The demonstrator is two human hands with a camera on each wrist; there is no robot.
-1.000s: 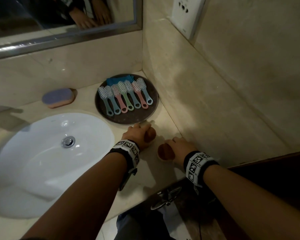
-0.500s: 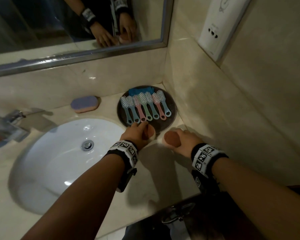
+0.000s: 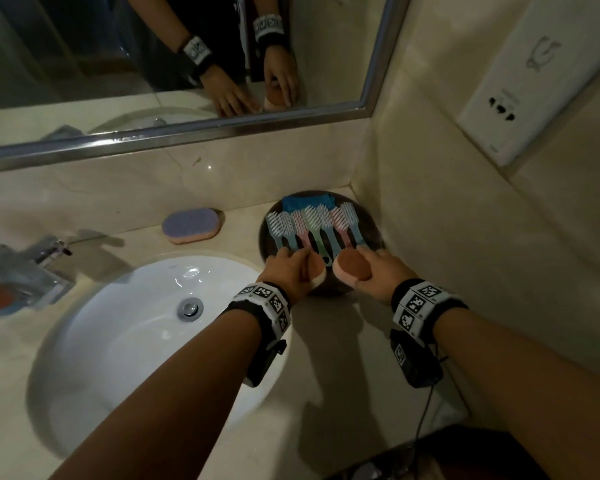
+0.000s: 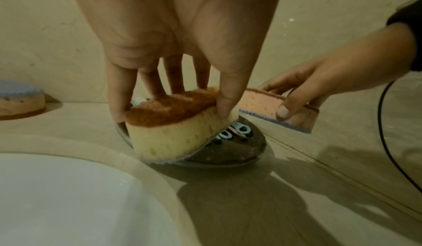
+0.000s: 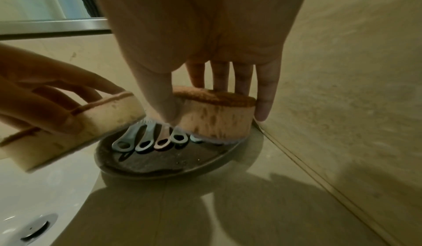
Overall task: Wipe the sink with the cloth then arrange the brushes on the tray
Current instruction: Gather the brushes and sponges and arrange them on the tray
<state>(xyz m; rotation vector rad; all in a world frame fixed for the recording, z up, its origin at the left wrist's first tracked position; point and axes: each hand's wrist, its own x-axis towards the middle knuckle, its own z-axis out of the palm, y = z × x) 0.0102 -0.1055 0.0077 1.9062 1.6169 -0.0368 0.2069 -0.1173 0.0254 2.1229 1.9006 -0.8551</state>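
Observation:
A dark round tray [image 3: 372, 229] sits in the counter's back right corner. Several pastel brushes [image 3: 312, 225] lie side by side on it, and a folded blue cloth [image 3: 307, 202] lies behind their bristles. My left hand [image 3: 298, 265] grips a yellow sponge with a brown top [image 4: 175, 123], tilted over the tray's near left edge [image 4: 228, 152]. My right hand [image 3: 364, 268] grips a pink sponge with a brown top [image 5: 217, 116] over the brush handles [image 5: 148, 141] at the tray's near right. The white sink [image 3: 125, 348] lies to the left.
A purple-topped sponge [image 3: 192, 225] rests on the counter behind the sink. The chrome tap [image 3: 28, 268] stands at far left. The mirror [image 3: 174, 64] and the right side wall with a white dispenser [image 3: 534, 81] close in the corner. A cable [image 3: 425, 410] hangs from my right wrist.
Both hands have moved forward from the counter in front of the tray to over its near edge, each still holding its sponge. The head view has tilted up toward the mirror.

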